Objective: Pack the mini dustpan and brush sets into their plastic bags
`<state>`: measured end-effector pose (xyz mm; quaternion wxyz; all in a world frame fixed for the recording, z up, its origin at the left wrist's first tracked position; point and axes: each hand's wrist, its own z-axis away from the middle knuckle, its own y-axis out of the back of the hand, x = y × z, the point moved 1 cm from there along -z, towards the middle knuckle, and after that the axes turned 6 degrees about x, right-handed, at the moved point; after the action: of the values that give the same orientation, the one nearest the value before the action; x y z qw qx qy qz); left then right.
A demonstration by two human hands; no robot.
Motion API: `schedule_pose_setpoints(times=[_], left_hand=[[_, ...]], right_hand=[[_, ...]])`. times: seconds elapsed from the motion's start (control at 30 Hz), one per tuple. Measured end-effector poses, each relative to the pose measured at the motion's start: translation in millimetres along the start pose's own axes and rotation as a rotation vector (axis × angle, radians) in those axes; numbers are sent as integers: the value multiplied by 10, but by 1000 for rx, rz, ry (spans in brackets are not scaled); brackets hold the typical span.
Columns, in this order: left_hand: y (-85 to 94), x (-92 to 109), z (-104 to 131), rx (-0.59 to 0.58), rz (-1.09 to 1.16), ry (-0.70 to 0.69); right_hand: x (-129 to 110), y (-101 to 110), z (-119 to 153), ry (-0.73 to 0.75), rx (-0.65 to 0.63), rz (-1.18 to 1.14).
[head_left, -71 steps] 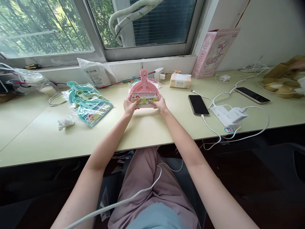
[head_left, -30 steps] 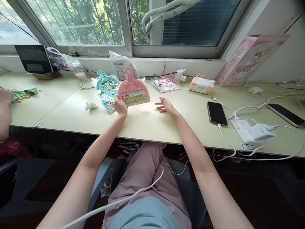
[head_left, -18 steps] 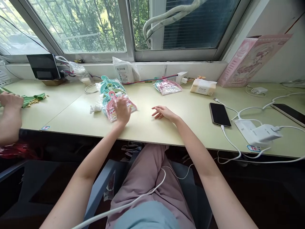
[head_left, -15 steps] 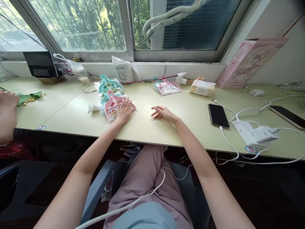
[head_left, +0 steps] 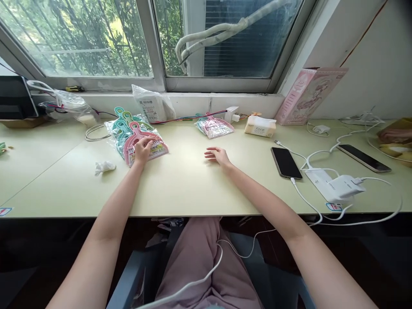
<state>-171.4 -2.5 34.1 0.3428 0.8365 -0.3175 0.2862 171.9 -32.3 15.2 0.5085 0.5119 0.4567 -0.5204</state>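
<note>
Moved since the earliest frame: pink plastic dustpan-and-brush set (head_left: 156,148) with printed label, from a two-handed upright hold at mid-table to the pile at left; right hand (head_left: 219,155), off the set and apart from it.

Nearest: mauve cloth trousers (head_left: 196,266), with thin white cable (head_left: 193,283) across, beside blue-grey chair armrest (head_left: 128,274).

Next, on smooth pale yellow-green tabletop (head_left: 180,184): white multi-socket power strip (head_left: 322,184) at right, with white plug-in charger; just beside, black-screened rectangular smartphone (head_left: 286,162), with white cable attached. At left, crumpled white tissue (head_left: 104,168), near the pile.

Mid-depth, left hand (head_left: 143,149): fingers partly bent over the front of the pink set. Cannot tell firm grip from light contact. Right hand: relaxed, fingers loosely extended and slightly parted, holding nothing, well apart from the pile.

Under and behind the pink set: teal and green plastic dustpan sets (head_left: 122,124) in clear film, overlapping.

Farther back: second pile of pink and teal film-wrapped dustpan sets (head_left: 215,128); cream soft tissue pack (head_left: 260,126); clear-bagged white package (head_left: 154,109); tall pink printed carton (head_left: 309,96). Farthest: grey metal window frame (head_left: 157,64).
</note>
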Motion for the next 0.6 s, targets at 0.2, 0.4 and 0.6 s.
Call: schedule_pose_setpoints(times=[0.2, 0.4, 0.6], left_hand=[[15, -95, -62, 21, 58, 70], [18, -87, -43, -40, 97, 75], [-18, -83, -34, -56, 89, 81]], right_hand=[[-35, 58, -802, 518, 323, 612], [-58, 26, -1291, 551, 123, 1048], [48, 303, -959, 601, -1, 1121]])
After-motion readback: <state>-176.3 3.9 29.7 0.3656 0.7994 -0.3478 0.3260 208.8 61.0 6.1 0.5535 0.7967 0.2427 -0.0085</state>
